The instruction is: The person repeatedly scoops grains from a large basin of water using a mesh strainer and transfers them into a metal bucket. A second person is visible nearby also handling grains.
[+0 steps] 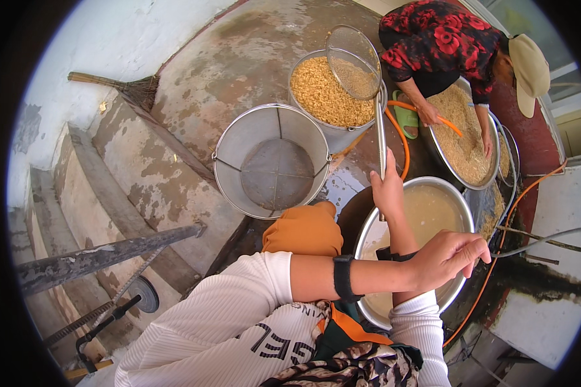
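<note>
My right hand [389, 192] grips the metal handle of a long-handled mesh skimmer [352, 63]. Its round mesh is over a metal bucket of wet golden grain [319, 92], with grain visible through and behind it. My left forearm crosses over my right one. My left hand [452, 254] is loosely curled above the rim of a wide metal basin [467, 205], and nothing shows in its fingers. Cloudy tan water [426, 208] fills the basin. An open metal bucket [272, 159] with a cross-braced bottom stands left of the grain bucket.
A co-worker [445, 43] bends over another basin of grain [457, 130], holding an orange hose [448, 125]. Concrete steps [101, 184], a pipe railing [111, 254] and a twig broom [140, 89] are at left. More hose [484, 285] runs along the right. The floor [344, 186] is wet.
</note>
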Tool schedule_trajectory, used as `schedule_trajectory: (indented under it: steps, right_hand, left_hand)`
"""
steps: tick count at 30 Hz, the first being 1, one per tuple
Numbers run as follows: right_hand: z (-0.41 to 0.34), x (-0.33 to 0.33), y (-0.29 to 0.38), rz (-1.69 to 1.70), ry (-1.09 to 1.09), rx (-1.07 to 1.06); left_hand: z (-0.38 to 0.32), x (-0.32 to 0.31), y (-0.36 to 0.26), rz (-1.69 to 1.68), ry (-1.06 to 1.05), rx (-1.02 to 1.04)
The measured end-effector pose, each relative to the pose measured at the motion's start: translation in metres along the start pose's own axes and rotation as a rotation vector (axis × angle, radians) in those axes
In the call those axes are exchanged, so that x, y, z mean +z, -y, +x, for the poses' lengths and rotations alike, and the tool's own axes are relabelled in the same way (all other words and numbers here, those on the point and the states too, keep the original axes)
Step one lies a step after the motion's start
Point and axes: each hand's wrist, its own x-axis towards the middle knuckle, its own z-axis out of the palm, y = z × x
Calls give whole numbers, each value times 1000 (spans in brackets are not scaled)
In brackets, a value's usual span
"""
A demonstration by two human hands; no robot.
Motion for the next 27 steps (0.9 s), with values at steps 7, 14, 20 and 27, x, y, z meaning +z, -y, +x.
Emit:
schedule_trajectory:
  steps: [7,14,20,27]
  right_hand:
    - [24,3,-9,-89,-59,-20]
    - [19,0,13,-23,65,51]
    - [-3,5,21,27,141,91]
    - [-22,5,15,-21,86,13]
  left_hand:
    - [0,-2,-2,1,17,-10]
    - [1,-1,-1,4,9,-3]
    - [1,0,-2,40,-3,12]
    - [1,2,-2,2,-28,5]
